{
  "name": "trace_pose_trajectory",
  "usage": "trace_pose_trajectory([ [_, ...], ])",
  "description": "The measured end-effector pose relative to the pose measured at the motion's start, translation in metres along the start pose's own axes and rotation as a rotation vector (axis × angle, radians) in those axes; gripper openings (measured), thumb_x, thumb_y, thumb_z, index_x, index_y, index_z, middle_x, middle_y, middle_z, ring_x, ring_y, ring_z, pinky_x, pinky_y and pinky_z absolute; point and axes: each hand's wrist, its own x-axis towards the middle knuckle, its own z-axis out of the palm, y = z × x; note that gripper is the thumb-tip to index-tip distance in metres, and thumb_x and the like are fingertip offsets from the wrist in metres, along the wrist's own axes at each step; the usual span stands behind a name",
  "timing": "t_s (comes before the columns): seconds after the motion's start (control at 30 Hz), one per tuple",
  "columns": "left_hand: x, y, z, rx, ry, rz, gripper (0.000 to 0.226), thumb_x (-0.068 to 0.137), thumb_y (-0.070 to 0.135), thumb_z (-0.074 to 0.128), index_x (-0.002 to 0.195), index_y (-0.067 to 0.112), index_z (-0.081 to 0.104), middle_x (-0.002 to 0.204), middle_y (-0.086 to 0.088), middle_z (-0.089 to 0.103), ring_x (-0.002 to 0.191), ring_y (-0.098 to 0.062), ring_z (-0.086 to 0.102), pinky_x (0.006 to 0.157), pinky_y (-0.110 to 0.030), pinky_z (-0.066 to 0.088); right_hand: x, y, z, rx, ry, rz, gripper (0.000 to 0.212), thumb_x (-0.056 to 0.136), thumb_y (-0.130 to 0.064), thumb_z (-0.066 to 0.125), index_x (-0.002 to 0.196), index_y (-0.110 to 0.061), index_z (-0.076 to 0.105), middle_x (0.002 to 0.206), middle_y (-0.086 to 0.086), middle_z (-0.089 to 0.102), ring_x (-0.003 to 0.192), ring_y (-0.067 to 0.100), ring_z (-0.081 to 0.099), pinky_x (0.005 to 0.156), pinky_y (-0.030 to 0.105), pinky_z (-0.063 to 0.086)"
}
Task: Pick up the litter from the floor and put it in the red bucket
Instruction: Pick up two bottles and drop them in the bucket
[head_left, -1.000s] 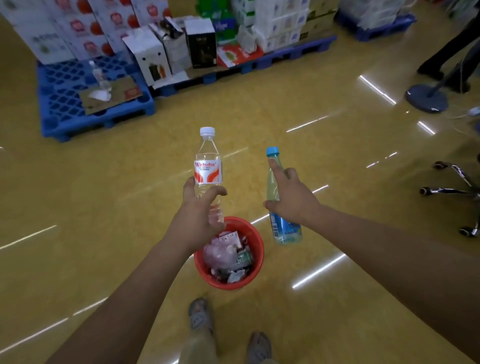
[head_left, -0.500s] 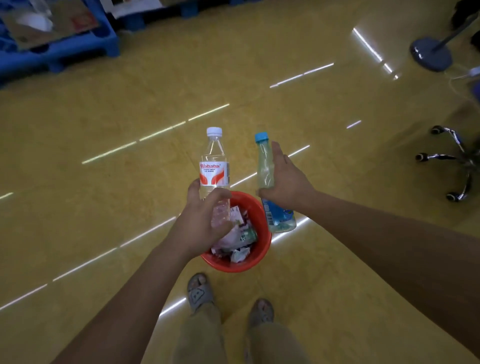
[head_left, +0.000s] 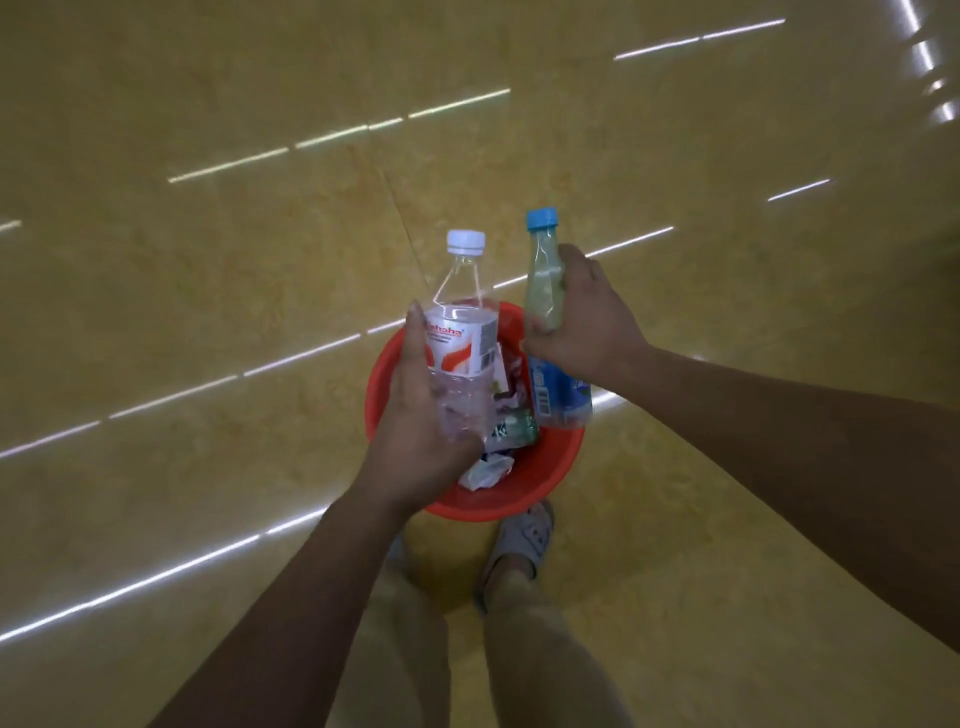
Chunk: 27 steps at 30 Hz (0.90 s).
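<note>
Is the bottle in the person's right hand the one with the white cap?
No, the right hand holds the blue-capped bottle; the white-capped bottle is in the left hand.

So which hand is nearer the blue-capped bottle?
Right. The right hand grips the blue-capped bottle; the left hand holds the white-capped bottle beside it.

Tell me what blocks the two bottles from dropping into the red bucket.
Nothing visible does. The clear bottle and the blue-capped bottle hang above the open red bucket, which holds only loose wrappers.
</note>
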Motion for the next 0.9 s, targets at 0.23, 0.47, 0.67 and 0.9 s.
trace_pose_trajectory([
  [0.23, 0.021, -0.056, 0.067, -0.116, -0.018, -0.069, 0.132, 0.068, -0.001, 0.078, 0.151, 0.038, -0.017, 0.154, 0.009, 0.029, 0.136, -0.005, 0.039, 0.108, -0.033, 0.043, 0.051, 0.041, 0.062, 0.06, -0.063, -0.113, 0.084, 0.072, -0.045, 0.066, 0.143, -0.019, 0.03, 0.122, 0.003, 0.044, 0.093, 0.017, 0.056, 0.081, 0.036, 0.052],
  [0.47, 0.028, -0.103, 0.124, -0.275, 0.126, -0.101, 0.083, 0.072, 0.003, 0.077, 0.136, 0.039, 0.037, 0.12, 0.011, 0.061, 0.112, -0.01, 0.06, 0.088, -0.032, 0.053, 0.089, 0.059, 0.107, 0.071, -0.18, -0.329, 0.096, 0.061, -0.031, 0.09, 0.137, -0.01, 0.036, 0.133, 0.006, 0.045, 0.106, 0.015, 0.055, 0.086, 0.028, 0.048],
  [0.67, 0.026, -0.128, 0.161, -0.253, -0.031, -0.067, 0.062, 0.071, 0.021, 0.084, 0.124, 0.035, 0.054, 0.121, 0.017, 0.062, 0.114, -0.006, 0.059, 0.095, -0.032, 0.05, 0.092, 0.048, 0.139, -0.069, -0.299, -0.65, 0.074, 0.073, -0.032, 0.082, 0.134, -0.016, 0.043, 0.132, 0.001, 0.048, 0.113, 0.017, 0.051, 0.093, 0.029, 0.045],
  [0.9, 0.05, -0.152, 0.175, 0.142, -0.069, -0.024, 0.053, 0.085, 0.019, 0.066, 0.134, 0.029, 0.048, 0.114, 0.004, 0.066, 0.097, -0.014, 0.064, 0.079, -0.034, 0.052, 0.102, 0.048, 0.187, -0.319, -0.308, -0.794, 0.064, 0.084, -0.03, 0.07, 0.142, -0.024, 0.044, 0.137, -0.003, 0.052, 0.114, 0.026, 0.047, 0.098, 0.043, 0.045],
])
